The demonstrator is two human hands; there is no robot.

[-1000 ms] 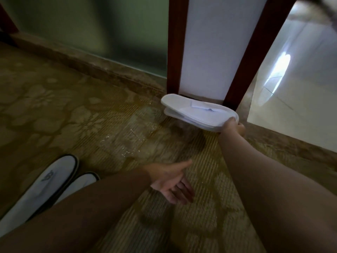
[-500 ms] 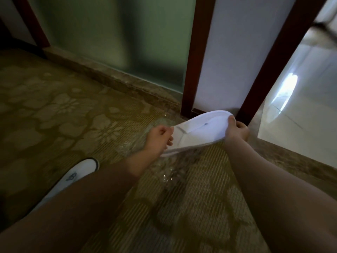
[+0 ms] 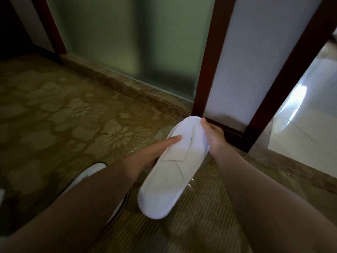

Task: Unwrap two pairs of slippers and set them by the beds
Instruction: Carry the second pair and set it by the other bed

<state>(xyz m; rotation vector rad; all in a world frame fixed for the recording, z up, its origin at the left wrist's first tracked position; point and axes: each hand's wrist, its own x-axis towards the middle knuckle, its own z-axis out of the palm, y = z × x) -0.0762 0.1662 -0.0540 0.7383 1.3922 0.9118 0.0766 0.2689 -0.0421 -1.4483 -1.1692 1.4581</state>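
Note:
A flat white slipper pair (image 3: 171,172) hangs above the carpet, its long axis running from the door frame towards me. My right hand (image 3: 212,136) grips its far end, thumb on top. My left hand (image 3: 155,152) holds its left edge, index finger stretched across the upper face. Under the slippers lies a crumpled clear plastic wrapper (image 3: 189,183), only a glint of which shows. A second white slipper with dark trim (image 3: 85,176) lies on the carpet at lower left, mostly hidden by my left forearm.
Patterned brown carpet (image 3: 63,121) covers the floor. A frosted glass panel (image 3: 127,42) with a stone sill stands behind. A dark red wooden door frame (image 3: 204,70) stands just beyond the slippers, and a bright tiled floor (image 3: 306,128) lies to the right.
My left hand rose from the carpet and took hold of the slippers. Both hands turned them from sideways to pointing towards me and drew them closer.

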